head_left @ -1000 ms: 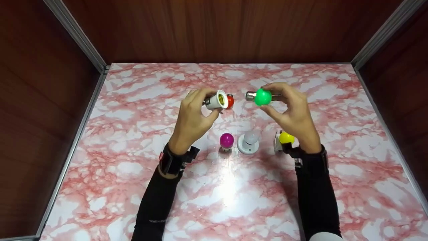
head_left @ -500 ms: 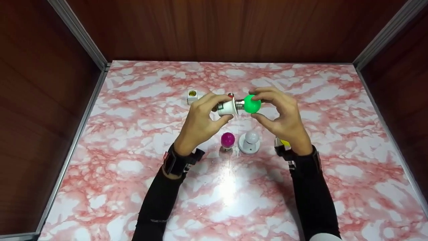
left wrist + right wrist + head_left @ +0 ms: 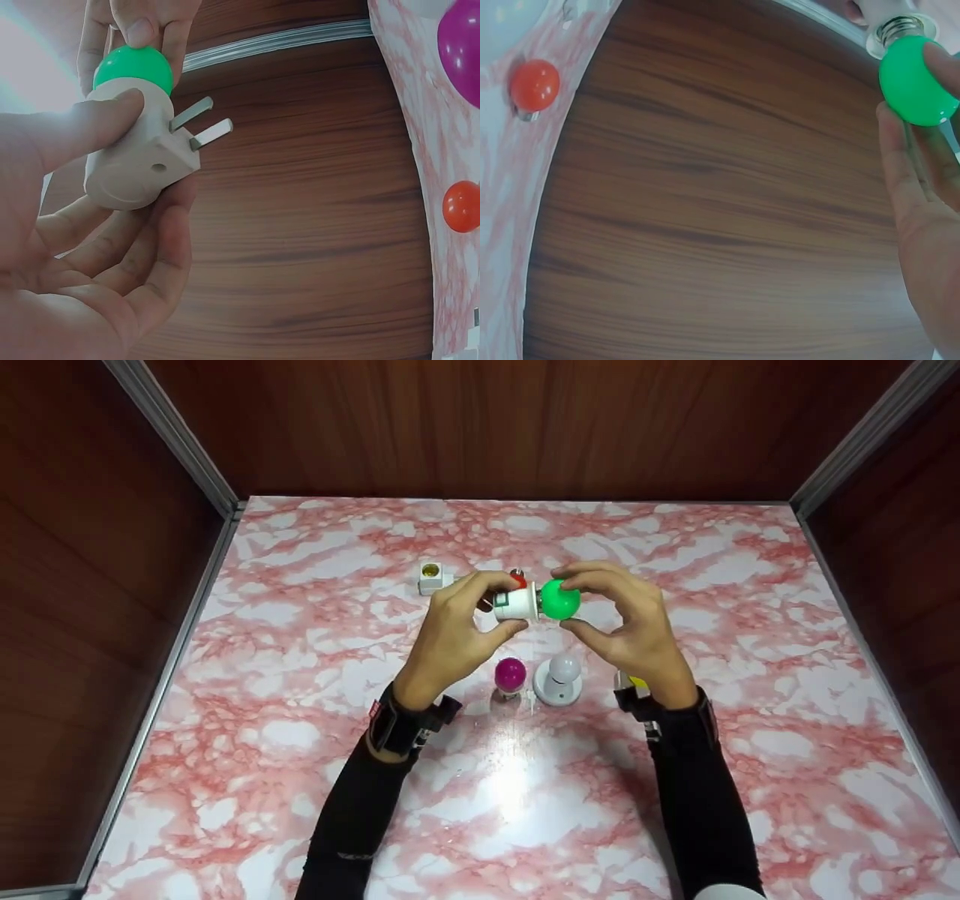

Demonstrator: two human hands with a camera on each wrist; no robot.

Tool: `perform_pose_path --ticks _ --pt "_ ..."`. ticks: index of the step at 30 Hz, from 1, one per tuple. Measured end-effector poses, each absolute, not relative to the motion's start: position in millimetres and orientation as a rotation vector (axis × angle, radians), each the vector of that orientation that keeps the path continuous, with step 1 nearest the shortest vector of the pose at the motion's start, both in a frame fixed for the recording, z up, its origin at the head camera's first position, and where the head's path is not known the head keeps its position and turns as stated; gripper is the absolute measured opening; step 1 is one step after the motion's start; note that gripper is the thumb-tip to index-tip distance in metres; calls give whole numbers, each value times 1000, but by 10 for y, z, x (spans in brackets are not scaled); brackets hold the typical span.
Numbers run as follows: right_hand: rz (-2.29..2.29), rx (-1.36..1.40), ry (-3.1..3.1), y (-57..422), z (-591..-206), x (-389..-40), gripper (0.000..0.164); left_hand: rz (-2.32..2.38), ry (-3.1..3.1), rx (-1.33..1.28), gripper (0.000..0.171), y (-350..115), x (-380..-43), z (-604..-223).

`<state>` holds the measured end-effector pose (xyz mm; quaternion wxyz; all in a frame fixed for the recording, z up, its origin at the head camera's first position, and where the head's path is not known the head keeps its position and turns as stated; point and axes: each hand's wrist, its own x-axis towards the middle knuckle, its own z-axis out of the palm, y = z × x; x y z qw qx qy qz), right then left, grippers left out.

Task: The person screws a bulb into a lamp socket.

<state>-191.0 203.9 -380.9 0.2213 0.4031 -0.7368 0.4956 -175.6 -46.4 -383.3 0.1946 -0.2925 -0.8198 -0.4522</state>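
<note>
My left hand (image 3: 454,637) holds a white plug-in bulb socket (image 3: 514,605) lying sideways above the table. Two flat metal prongs (image 3: 212,133) stick out of it in the left wrist view. With thumb and fingers, my right hand (image 3: 634,634) pinches a green light bulb (image 3: 560,600). The bulb's metal screw base (image 3: 900,30) is partly inside the socket mouth, and some thread still shows in the right wrist view. Behind my left fingertips, a red bulb (image 3: 519,580) is partly covered.
A white square socket (image 3: 430,579) lies at the back left. Nearer stand a purple bulb (image 3: 510,674) and a white bulb (image 3: 564,668) on a round base. A yellow bulb (image 3: 637,682) is mostly hidden by the right wrist. Wooden walls (image 3: 480,427) enclose the marbled table.
The hands have come together; the green bulb moved left and the socket right. Its screw base, apart from the socket at first, now sits partly in it. The square socket has come into sight.
</note>
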Motion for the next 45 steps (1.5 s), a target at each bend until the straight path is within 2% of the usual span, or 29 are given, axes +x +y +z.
perform_pose_path --ticks 23,38,45 --pt "1272 1045 -2046 2022 -3817 -1900 39 -1354 -2153 -863 36 -467 -1766 -3843" --pt "1402 1044 -2049 2025 -3839 -1892 50 -1334 -2139 -848 33 -465 -1768 -3841" --pt "1466 1035 -2039 2016 -3861 -1897 49 -1315 -2126 -849 32 -470 -1772 -3853"
